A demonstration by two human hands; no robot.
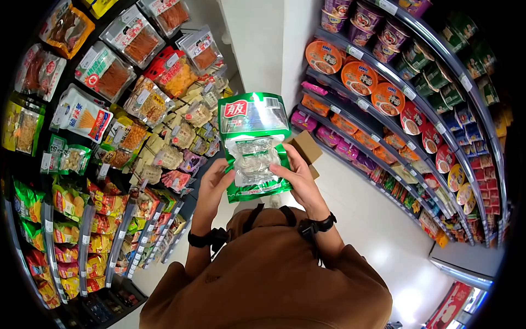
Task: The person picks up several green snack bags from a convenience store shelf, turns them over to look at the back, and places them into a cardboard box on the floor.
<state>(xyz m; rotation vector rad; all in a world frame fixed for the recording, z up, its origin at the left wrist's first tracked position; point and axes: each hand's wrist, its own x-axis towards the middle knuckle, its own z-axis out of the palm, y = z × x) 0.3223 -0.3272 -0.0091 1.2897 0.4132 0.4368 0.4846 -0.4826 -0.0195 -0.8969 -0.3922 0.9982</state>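
Note:
A green snack bag (256,115) with a red logo and a clear window is held up in front of my chest. Pale contents in clear wrapping show through the window. My left hand (215,183) grips its lower left edge, thumb on the front. On the opposite edge, my right hand (297,176) grips the bag with the thumb pressed near the window. The fingers behind the bag are mostly hidden.
Hanging snack packs (131,35) and shelved chip bags (68,203) line the left. Instant noodle bowls (359,77) fill shelves on the right. A cardboard box (307,147) is behind the bag, near a white pillar (257,44). Pale floor (361,219) runs between the shelves.

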